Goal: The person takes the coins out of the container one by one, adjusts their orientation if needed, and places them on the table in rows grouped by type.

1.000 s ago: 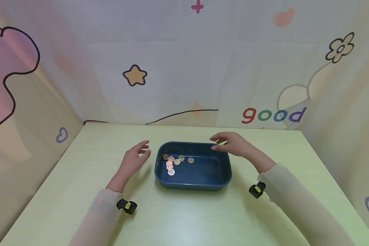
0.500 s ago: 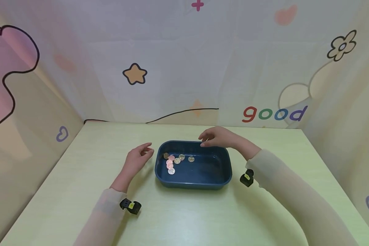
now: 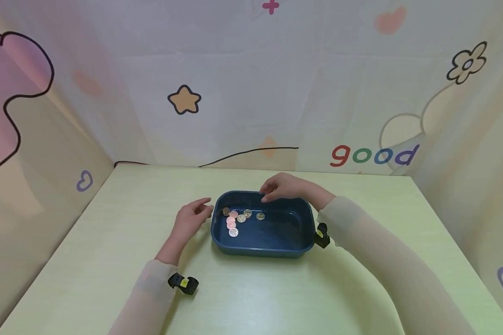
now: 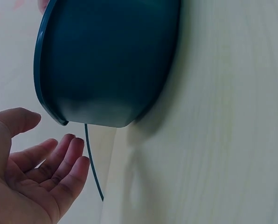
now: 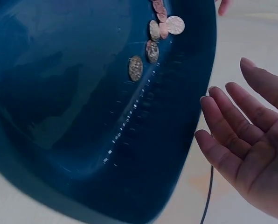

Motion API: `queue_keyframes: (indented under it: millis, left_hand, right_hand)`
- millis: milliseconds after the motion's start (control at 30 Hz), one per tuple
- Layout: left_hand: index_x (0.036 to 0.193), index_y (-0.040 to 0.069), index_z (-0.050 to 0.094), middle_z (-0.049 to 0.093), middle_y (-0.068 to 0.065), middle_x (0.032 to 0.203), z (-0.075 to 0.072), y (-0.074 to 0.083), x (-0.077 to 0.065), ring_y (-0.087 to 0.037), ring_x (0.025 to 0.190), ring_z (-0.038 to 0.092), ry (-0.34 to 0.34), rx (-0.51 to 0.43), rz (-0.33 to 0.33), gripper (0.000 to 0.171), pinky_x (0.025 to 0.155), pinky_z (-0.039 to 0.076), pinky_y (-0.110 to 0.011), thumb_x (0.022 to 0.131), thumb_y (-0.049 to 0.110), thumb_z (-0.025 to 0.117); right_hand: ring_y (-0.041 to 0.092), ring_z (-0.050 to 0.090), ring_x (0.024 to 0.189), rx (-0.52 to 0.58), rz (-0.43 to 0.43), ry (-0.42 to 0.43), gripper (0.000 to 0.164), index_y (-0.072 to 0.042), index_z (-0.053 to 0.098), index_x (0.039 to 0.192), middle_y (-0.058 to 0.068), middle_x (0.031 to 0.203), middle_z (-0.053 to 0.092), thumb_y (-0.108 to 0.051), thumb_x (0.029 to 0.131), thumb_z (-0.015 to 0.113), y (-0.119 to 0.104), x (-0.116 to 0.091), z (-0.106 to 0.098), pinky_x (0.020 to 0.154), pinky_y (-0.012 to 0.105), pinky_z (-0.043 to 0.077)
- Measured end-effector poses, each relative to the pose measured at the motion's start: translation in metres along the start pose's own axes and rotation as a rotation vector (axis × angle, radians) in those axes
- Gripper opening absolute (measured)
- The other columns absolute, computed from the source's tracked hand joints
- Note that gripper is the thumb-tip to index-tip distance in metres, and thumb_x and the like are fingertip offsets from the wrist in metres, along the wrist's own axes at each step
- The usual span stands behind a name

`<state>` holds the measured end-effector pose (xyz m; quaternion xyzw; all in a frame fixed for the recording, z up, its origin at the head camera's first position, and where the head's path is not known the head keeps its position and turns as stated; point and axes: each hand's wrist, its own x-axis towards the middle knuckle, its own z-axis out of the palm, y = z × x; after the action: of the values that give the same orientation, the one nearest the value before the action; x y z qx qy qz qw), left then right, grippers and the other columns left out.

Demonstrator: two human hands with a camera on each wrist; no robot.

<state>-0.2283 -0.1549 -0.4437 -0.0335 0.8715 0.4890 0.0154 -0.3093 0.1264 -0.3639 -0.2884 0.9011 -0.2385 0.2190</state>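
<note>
This looks like a staged tabletop booth: a cartoon-printed fabric backdrop [image 3: 243, 107] stands at twelve o'clock, and fabric side panels [image 3: 46, 144] at nine and three box in a pale wood-grain tabletop [image 3: 88, 260]. A flower print [image 3: 467, 63] shows at two o'clock, "good" lettering [image 3: 362, 155] at three (each letter its own colour). What building holds it, I cannot tell.

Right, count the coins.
8 visible in the blue tray: brownish coin leftmost, three pinkish coins beside it, silvery coin nearest, three gold-toned coins to the right; overlaps may hide more.
</note>
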Motion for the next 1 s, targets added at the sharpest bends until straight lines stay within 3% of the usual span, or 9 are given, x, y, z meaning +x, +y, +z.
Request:
queue_keyframes:
  millis: [300,600,833,1000]
  left_hand:
    - [0.143,0.002,0.058,0.070,-0.023,0.119,0.010,0.001,-0.002,-0.029,0.096,0.068,0.032,-0.061,-0.030,0.045,0.073,0.051,-0.019,0.102,0.022,0.061]
    - [0.143,0.002,0.058,0.069,-0.023,0.122,0.018,0.003,-0.004,-0.030,0.099,0.069,0.070,-0.085,-0.048,0.046,0.084,0.061,-0.032,0.101,0.021,0.064]
    - [0.141,0.002,0.060,0.069,-0.024,0.120,0.023,0.002,-0.003,-0.028,0.097,0.068,0.094,-0.090,-0.062,0.044,0.079,0.060,-0.026,0.101,0.019,0.064]
    - [0.138,0.001,0.063,0.070,-0.023,0.113,0.026,0.002,-0.003,-0.021,0.086,0.065,0.111,-0.098,-0.051,0.041,0.069,0.050,-0.017,0.100,0.016,0.065]
  right_hand:
    - [0.024,0.070,0.099,-0.002,0.011,-0.056,0.037,0.004,0.067,0.127,0.019,0.115,0.075,-0.019,0.098,0.067,-0.003,0.011,0.010,0.099,0.040,0.057]
    - [0.023,0.072,0.104,0.015,0.028,-0.117,0.037,0.001,0.067,0.129,0.018,0.121,0.074,-0.020,0.099,0.066,-0.007,0.024,0.016,0.094,0.037,0.058]
    - [0.023,0.073,0.107,0.022,0.059,-0.160,0.037,0.000,0.067,0.130,0.016,0.124,0.073,-0.021,0.100,0.065,-0.010,0.031,0.019,0.098,0.039,0.058]
    - [0.023,0.074,0.104,0.032,0.068,-0.183,0.036,0.000,0.066,0.131,0.017,0.124,0.073,-0.018,0.101,0.064,-0.010,0.035,0.023,0.096,0.038,0.059]
